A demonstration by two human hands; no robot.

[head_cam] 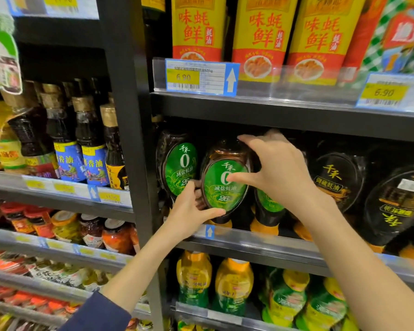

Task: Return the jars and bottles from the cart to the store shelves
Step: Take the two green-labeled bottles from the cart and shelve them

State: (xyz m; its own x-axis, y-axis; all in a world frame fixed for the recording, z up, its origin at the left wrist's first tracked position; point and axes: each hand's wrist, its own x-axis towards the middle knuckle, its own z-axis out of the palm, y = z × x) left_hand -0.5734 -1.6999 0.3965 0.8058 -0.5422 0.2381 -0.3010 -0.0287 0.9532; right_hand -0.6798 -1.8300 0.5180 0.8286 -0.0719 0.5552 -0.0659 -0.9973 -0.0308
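Observation:
A dark squeeze bottle with a green oval label (221, 185) stands cap-down on the middle shelf (261, 244), at the front of its row. My left hand (191, 211) grips its lower left side, thumb curled under the label. My right hand (270, 170) holds its upper right side, thumb on the label and fingers over the top. A matching green-label bottle (179, 168) stands just left of it, and another (268, 206) is partly hidden behind my right wrist.
Black-label squeeze bottles (337, 180) fill the shelf to the right. Yellow and red sauce bottles (261, 39) stand on the shelf above, green and yellow bottles (194, 280) below. The left bay holds sesame oil bottles (91, 151) and jars (115, 235). A black upright post (132, 139) divides the bays.

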